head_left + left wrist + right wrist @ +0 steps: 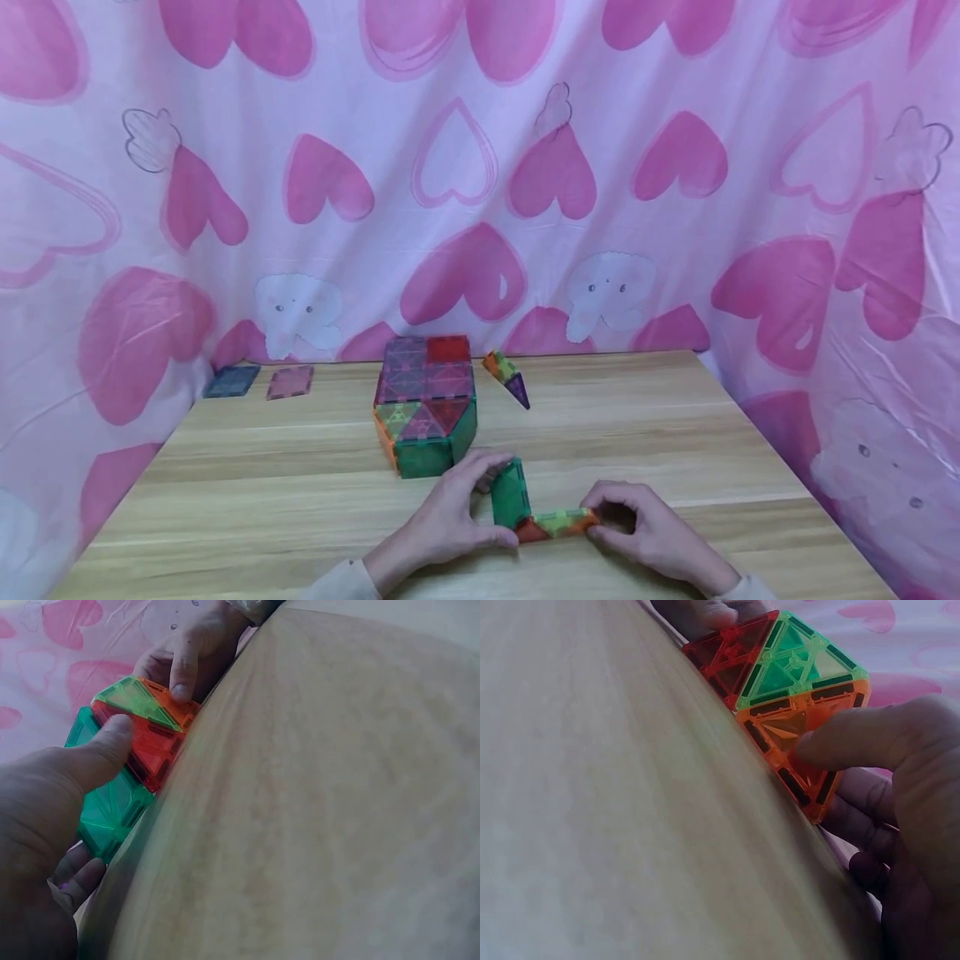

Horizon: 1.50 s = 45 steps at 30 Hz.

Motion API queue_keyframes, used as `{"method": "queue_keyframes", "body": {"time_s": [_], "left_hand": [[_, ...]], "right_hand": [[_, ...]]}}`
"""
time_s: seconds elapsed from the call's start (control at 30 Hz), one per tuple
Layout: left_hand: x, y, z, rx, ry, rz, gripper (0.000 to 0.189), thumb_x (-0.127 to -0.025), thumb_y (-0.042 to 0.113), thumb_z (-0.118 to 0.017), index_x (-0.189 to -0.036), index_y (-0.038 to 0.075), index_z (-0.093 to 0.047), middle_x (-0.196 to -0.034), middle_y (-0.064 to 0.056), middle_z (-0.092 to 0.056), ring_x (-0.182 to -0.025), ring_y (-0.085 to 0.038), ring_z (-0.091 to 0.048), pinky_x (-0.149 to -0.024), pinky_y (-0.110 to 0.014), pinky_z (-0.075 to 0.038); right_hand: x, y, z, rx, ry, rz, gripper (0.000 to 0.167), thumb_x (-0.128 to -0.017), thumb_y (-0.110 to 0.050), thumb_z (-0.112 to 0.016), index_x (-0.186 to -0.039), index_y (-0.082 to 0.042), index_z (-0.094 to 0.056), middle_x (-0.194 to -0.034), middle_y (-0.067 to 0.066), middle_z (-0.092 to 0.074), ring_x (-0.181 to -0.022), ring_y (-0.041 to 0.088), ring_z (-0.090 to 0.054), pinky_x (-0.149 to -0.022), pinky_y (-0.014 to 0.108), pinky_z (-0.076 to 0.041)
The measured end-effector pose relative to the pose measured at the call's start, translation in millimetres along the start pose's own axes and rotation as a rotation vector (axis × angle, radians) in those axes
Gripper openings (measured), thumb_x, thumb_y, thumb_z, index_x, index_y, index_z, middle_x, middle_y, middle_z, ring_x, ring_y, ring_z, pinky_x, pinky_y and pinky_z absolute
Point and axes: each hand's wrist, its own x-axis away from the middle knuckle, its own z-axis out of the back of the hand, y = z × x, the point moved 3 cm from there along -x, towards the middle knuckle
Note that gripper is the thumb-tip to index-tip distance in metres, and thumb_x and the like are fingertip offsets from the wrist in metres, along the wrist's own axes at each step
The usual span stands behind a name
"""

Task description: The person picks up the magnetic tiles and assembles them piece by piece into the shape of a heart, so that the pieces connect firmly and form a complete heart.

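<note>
My left hand (450,512) grips a green magnetic tile (510,497) that stands on edge, the thumb in front and the fingers behind it. In the left wrist view, that thumb lies over a red triangle tile (154,750) joined to the green one. Beside the red triangle, a yellow-green triangle tile (795,660) and an orange triangle tile (776,731) continue the upright strip along the tabletop. My right hand (645,533) pinches the orange triangle at the strip's right end, its thumb on the near face.
Behind my left hand stands a boxy magnetic-tile structure (423,458) with green, orange, purple and red panels. A short strip of triangle tiles (504,367) is to its right. Blue (232,382) and pink tiles (290,382) lie at the table's back left. A heart-print curtain (465,275) hangs behind.
</note>
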Motion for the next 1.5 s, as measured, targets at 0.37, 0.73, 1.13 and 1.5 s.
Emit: {"method": "queue_keyframes", "body": {"time_s": [0.37,0.73,1.13,1.5], "left_hand": [[4.3,0.2,-1.0,-0.049,-0.017,-0.032,0.095,-0.081,0.049,-0.101,-0.160,0.024,-0.055,-0.147,0.009,-0.059,-0.123,-0.007,-0.061,-0.103,-0.030,-0.058],[11.3,-1.6,2.7,-0.033,-0.039,0.010,0.095,-0.080,0.053,-0.100,-0.161,0.032,-0.054,-0.145,0.013,-0.059,-0.124,-0.006,-0.061,-0.106,-0.029,-0.057],[16.8,-2.9,5.7,-0.009,-0.035,-0.015,0.094,-0.081,0.052,-0.101,-0.160,0.033,-0.055,-0.147,0.012,-0.059,-0.123,-0.007,-0.063,-0.104,-0.029,-0.058],[15.8,-3.7,5.7,-0.019,-0.028,-0.053,0.095,-0.081,0.046,-0.102,-0.161,0.031,-0.054,-0.146,0.010,-0.060,-0.124,-0.006,-0.063,-0.103,-0.028,-0.059]], "right_hand": [[1.7,5,13,-0.194,-0.007,-0.066,0.026,-0.107,-0.001,-0.068,-0.132,-0.005,-0.073,-0.122,0.014,-0.077,-0.110,0.020,-0.072,-0.099,0.028,-0.057],[-47.1,49,41,-0.188,0.342,-0.117,0.058,-0.107,-0.004,-0.073,-0.159,0.006,-0.048,-0.154,0.034,-0.058,-0.139,0.038,-0.065,-0.110,0.025,-0.055],[-135.5,79,35,-0.058,0.308,-0.149,0.075,-0.103,-0.017,-0.083,-0.165,0.001,-0.045,-0.161,0.024,-0.057,-0.147,0.040,-0.059,-0.121,0.049,-0.049],[-182.8,80,19,-0.018,0.234,-0.153,0.075,-0.100,-0.014,-0.086,-0.166,-0.012,-0.049,-0.152,0.019,-0.067,-0.134,0.036,-0.069,-0.114,0.053,-0.055]]}}
